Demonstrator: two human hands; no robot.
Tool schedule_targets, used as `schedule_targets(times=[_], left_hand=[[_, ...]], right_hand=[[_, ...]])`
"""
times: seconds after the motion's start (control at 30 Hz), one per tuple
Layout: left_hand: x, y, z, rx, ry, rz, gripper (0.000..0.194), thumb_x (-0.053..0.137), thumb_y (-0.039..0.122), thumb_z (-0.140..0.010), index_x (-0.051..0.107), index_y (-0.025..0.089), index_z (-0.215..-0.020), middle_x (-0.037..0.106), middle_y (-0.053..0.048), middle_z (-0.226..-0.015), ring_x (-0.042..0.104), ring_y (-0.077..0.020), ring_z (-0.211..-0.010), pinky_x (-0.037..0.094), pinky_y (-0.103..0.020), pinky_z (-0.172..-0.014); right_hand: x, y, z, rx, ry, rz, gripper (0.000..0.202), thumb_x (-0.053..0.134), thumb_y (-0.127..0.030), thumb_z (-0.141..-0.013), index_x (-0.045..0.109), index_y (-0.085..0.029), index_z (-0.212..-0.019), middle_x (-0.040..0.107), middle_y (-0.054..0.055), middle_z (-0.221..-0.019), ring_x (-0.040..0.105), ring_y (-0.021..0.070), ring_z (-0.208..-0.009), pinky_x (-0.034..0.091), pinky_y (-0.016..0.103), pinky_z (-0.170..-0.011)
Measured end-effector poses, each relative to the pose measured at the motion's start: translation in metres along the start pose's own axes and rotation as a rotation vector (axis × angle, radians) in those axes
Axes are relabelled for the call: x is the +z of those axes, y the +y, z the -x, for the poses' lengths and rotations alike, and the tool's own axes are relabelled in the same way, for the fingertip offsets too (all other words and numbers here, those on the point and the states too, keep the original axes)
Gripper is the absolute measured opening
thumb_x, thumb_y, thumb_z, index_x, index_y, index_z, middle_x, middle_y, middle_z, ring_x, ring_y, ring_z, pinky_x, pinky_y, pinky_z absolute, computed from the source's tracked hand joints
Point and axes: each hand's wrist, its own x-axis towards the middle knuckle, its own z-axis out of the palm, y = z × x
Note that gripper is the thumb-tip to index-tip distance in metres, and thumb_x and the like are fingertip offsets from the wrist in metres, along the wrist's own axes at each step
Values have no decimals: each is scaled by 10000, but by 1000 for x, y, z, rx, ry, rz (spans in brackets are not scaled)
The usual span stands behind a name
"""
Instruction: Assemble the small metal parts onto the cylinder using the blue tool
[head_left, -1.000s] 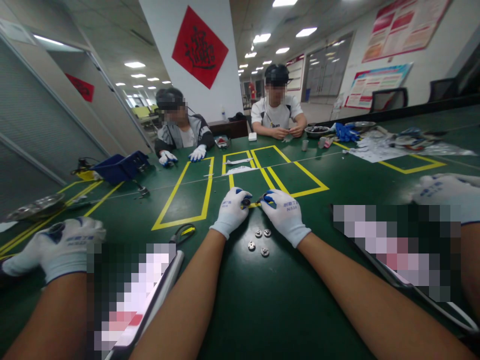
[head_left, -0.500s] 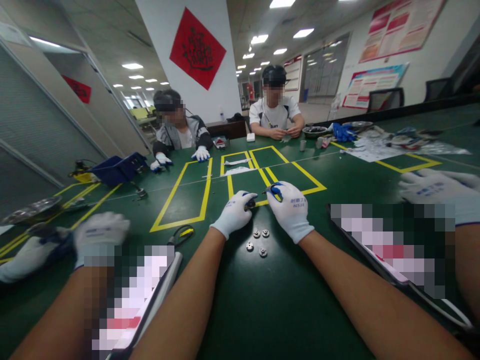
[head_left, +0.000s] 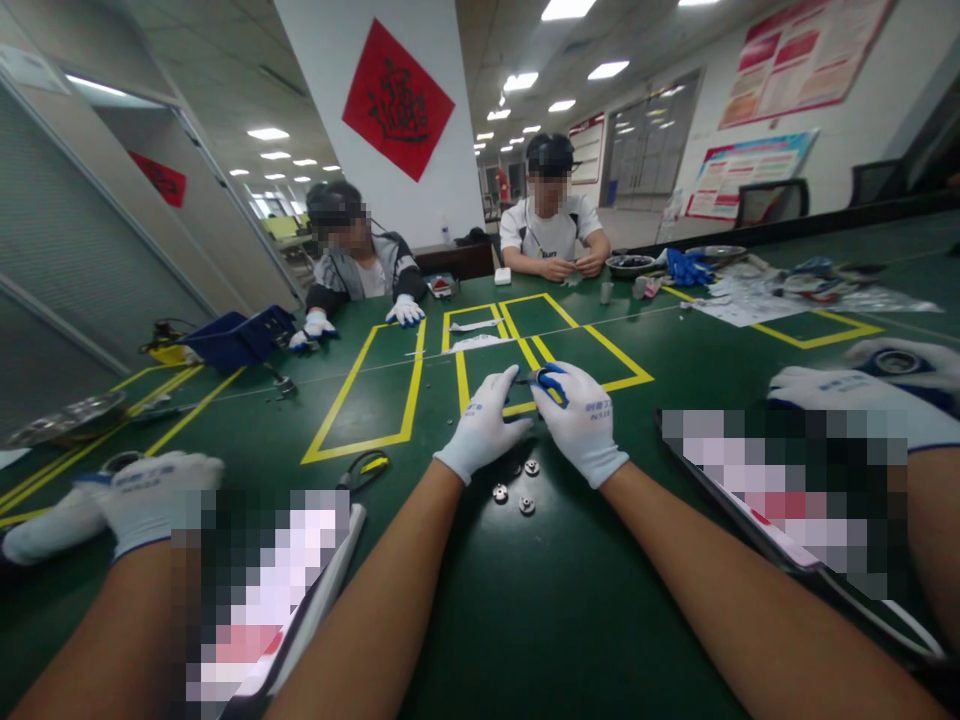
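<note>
Both my hands wear white gloves over the green table. My left hand [head_left: 486,424] has its thumb and fingers apart, pointing toward my other hand; nothing shows between them. A small dark part [head_left: 537,376] is gripped in the fingers of my right hand [head_left: 576,408], near my left fingertips. What this part is cannot be made out. Just below my hands lie small round metal pieces, among them one at the upper right [head_left: 532,467], one at the left [head_left: 500,493] and one lower down [head_left: 527,506]. Another is mostly hidden beside my left hand.
Co-workers' gloved hands work at the left [head_left: 161,490] and right [head_left: 862,395]. Blurred screens stand at left [head_left: 281,590] and right [head_left: 772,490]. Yellow tape [head_left: 360,445] marks the table. Two people sit opposite. A blue bin [head_left: 238,338] is at the far left.
My left hand has opened and turned; the dark round thing at its fingers no longer shows. It now partly covers one metal piece. My right hand stays almost still. Co-workers' hands at both sides have moved.
</note>
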Motion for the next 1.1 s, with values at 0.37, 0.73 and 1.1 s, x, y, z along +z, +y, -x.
schedule_targets(times=[0.37, 0.73, 1.1], left_hand=[[6, -2, 4, -30, 67, -77, 370, 578, 156, -891, 615, 213, -1255, 665, -77, -1209, 629, -211, -1147, 523, -349, -1030], [10, -15, 5, -81, 44, -73, 322, 589, 171, -888, 642, 196, -1204, 681, -86, -1202, 644, -224, -1136, 527, -382, -1039], [10, -16, 3, -146, 6, -102, 336, 690, 275, -842, 637, 200, -1165, 673, -89, -1184, 643, -244, -1102, 536, -389, -1002]], right_hand=[[10, -15, 9, -34, -264, -57, 179, 608, -269, -940, 758, -216, -1022, 744, 95, -1148, 663, 260, -1144, 494, 416, -1067], [16, -10, 13, 83, -325, -141, 192, 634, -224, -888, 742, -184, -1041, 753, 94, -1098, 701, 244, -1032, 543, 389, -978], [12, -11, 10, 94, -240, -161, 155, 656, -279, -891, 771, -215, -975, 776, 75, -1059, 716, 242, -1021, 543, 379, -982]])
